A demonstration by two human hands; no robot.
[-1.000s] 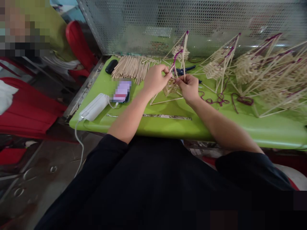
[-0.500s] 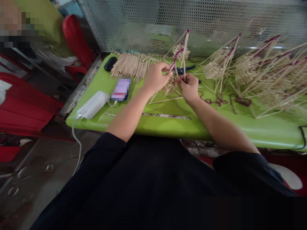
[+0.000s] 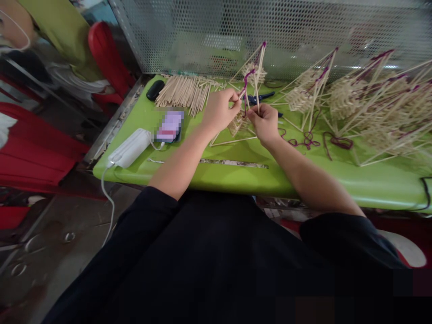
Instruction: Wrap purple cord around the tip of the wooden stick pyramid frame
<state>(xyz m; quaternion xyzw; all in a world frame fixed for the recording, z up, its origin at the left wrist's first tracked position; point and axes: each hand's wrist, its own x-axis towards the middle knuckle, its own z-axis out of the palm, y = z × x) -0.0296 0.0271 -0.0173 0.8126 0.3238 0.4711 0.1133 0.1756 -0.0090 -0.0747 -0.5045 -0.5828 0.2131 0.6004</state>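
In the head view, a frame of thin wooden sticks (image 3: 257,90) stands in front of me, its tip bound with purple cord (image 3: 248,77). My left hand (image 3: 219,110) is closed in a pinch at the cord's lower end, left of the frame. My right hand (image 3: 265,123) is closed around the lower part of the upright sticks. Beneath and between my hands, a woven stick piece (image 3: 238,123) is partly covered by my fingers. Behind my right hand lie dark blue pliers (image 3: 261,97). Loose purple cord (image 3: 305,140) is on the table to its right.
Several similar stick frames (image 3: 357,101) crowd the right side of the green table (image 3: 303,180). A pile of loose sticks (image 3: 185,92), a black case (image 3: 155,90), a phone (image 3: 170,126) and a cabled white power bank (image 3: 131,147) lie left. A perforated metal panel (image 3: 202,36) stands behind.
Both hands stay almost in place, with the frame's upright sticks shifted very slightly left. The grips look the same.
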